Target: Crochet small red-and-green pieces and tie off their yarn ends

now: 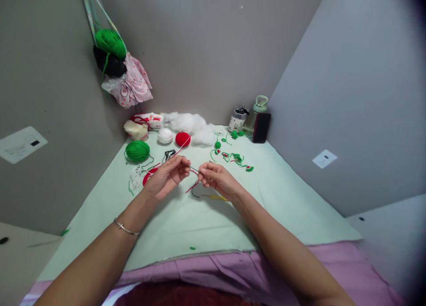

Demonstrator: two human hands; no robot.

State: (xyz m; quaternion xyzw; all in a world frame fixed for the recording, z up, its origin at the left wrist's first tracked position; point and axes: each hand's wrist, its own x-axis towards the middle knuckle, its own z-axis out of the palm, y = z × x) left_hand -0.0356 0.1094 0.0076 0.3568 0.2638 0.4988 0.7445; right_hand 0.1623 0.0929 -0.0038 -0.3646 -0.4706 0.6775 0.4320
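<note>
Left fingers (184, 162) and right fingers (203, 171) pinch yarn (194, 168) inside the bench's (163, 246) front edge; likely limp, best held near its end.

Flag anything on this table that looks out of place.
A green scrap lies near the front edge of the table, away from the green pieces farther back. White yarn at left sits loosely tangled, unlike the white ball.
</note>
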